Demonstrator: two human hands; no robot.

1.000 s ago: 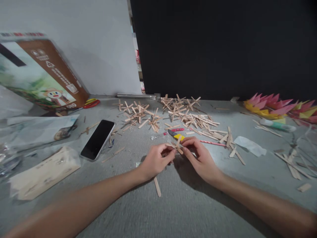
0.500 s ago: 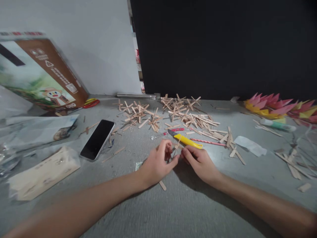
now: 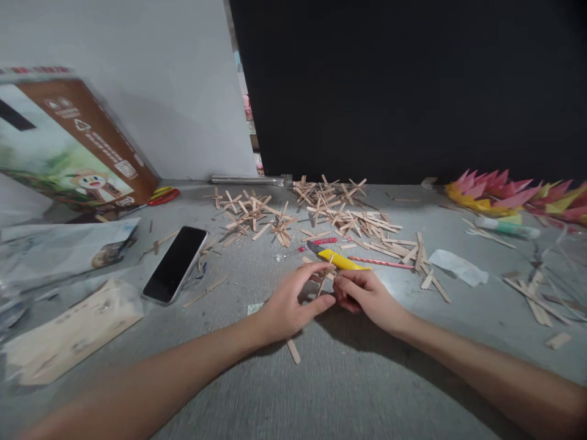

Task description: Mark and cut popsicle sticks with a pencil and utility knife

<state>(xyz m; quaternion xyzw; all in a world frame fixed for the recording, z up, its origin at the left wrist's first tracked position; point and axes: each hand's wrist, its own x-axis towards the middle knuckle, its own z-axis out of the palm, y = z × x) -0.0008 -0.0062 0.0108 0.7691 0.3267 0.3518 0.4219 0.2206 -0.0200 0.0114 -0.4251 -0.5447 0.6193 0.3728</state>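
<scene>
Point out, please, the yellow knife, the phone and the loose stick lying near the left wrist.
yellow knife (image 3: 342, 261): head view, middle of its yellow handle.
phone (image 3: 175, 264): head view, centre of the dark screen.
loose stick (image 3: 293, 351): head view, middle of the stick on the table.

Yellow cutter (image 3: 342, 260) just beyond hands.

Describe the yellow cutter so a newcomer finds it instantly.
On the grey table, look just beyond the two hands, left hand and right hand, which meet over a small stick cross. The utility knife lies there slantwise, the only bright yellow thing among the pale wooden sticks.
</scene>
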